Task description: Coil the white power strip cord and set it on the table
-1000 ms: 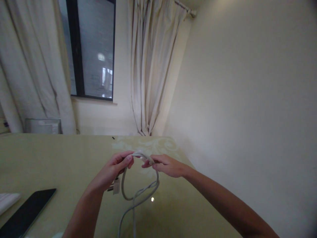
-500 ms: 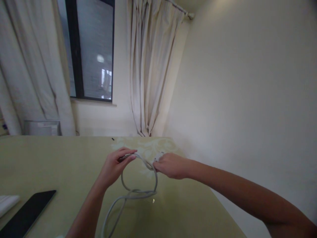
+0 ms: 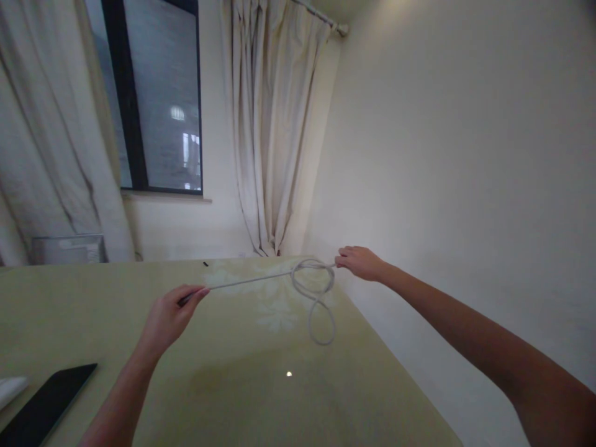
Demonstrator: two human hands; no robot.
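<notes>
A thin light-grey cable (image 3: 251, 280) runs nearly straight between my two hands above the table. At its left end my left hand (image 3: 170, 320) pinches it between thumb and fingers. My right hand (image 3: 358, 262) grips the other side, up near the wall, with its fingers closed round the cable. Close to the right hand the cable hangs in loops, a larger round one and a smaller one below it. Whatever lies inside the right fist is hidden.
The pale green table (image 3: 242, 397) has a glossy top with a floral pattern. At its left lie a black flat slab (image 3: 51, 400) and a white object (image 3: 12, 390). A tiny dark piece (image 3: 205, 264) rests near the far edge. The wall (image 3: 442, 186) stands close on the right.
My hands have moved apart, the left one leftward and the right one rightward and up. The stretch of cable between them is now taut, and its loops have shifted towards my right hand.
</notes>
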